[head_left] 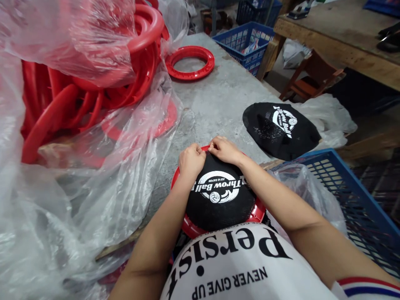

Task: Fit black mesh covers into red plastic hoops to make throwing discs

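Observation:
A round piece of black mesh fabric [218,214] with a white "Throw Ball" print lies over a red plastic ring [258,211] in front of my body. My left hand [192,159] pinches the fabric's far edge at the ring's rim. Close beside it, my right hand [225,149] pinches the same edge, fingers curled together. The ring's near side rests against my white shirt. Another black mesh piece [275,129] with the same print lies at the table's right edge, away from my hands.
Many red rings [93,96] fill a clear plastic bag [103,196] on the left. One loose red ring [190,62] lies farther back on the grey table [215,108]. Blue crates [331,160] stand at the right and behind. A wooden chair [312,77] is beyond.

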`<state>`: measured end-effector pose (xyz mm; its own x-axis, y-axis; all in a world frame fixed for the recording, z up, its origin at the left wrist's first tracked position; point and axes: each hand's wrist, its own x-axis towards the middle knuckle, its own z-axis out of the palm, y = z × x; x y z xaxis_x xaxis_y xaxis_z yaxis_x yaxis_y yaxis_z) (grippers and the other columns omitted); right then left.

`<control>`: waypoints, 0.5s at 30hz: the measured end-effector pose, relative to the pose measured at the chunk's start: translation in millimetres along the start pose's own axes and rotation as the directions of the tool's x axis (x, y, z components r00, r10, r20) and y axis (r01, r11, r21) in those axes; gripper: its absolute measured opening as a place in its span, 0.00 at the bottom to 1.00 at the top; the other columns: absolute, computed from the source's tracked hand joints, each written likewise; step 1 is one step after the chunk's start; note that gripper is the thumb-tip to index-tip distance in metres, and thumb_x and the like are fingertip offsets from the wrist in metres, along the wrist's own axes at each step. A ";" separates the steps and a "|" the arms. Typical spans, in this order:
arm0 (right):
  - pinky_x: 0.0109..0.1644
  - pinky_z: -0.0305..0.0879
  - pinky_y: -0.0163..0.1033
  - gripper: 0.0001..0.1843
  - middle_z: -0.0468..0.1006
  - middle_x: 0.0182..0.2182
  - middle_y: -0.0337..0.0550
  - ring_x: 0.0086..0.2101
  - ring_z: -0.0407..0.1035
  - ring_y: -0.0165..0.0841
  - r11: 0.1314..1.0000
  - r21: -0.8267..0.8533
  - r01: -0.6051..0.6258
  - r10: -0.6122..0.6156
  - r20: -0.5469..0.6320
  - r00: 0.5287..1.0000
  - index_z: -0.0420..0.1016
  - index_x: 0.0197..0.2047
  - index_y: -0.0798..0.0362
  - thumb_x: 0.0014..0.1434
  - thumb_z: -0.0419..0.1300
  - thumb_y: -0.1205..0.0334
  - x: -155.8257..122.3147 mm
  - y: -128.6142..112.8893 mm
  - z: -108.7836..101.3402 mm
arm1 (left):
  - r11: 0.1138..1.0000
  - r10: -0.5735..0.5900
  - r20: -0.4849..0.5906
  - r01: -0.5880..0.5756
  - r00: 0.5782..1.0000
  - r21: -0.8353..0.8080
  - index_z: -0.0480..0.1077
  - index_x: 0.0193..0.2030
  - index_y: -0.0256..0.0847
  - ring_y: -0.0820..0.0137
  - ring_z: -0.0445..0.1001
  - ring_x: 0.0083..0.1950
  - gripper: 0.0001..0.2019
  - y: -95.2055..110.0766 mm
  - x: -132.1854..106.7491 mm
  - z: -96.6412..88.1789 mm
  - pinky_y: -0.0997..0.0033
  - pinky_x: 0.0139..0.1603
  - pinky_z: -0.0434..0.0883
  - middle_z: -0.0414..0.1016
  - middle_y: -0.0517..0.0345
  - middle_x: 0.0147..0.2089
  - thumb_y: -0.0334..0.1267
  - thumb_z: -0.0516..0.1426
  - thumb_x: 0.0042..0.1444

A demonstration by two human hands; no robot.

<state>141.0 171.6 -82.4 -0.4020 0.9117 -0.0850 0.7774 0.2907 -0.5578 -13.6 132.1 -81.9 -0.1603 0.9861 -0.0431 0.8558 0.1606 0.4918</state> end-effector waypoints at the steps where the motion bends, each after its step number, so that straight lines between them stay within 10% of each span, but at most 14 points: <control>1: 0.53 0.61 0.42 0.09 0.78 0.45 0.48 0.47 0.68 0.39 1.000 -0.004 -0.006 0.006 0.002 1.000 0.75 0.39 0.53 0.66 0.54 0.62 -0.2 -0.4 -0.2 | 1.000 -0.002 0.000 0.002 1.000 -0.001 0.69 0.30 0.45 0.64 0.74 0.36 0.06 0.4 -0.1 -0.5 0.66 0.38 0.62 0.77 0.57 0.31 0.39 0.55 0.57; 15: 0.47 0.62 0.40 0.10 0.79 0.43 0.49 0.42 0.70 0.37 0.998 -0.030 -0.054 0.053 -0.031 0.998 0.77 0.37 0.54 0.63 0.54 0.64 5.8 0.4 3.6 | 0.995 0.047 0.103 -0.038 0.994 -0.089 0.73 0.41 0.43 0.65 0.75 0.38 0.05 -1.9 -0.7 -9.4 0.68 0.40 0.64 0.76 0.60 0.33 0.35 0.58 0.58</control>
<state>137.2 175.9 -86.1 -0.3450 0.9344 -0.0884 0.8118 0.2498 -0.5278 -19.8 130.7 -74.6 -0.0684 0.9916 -0.1095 0.8139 0.1189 0.5686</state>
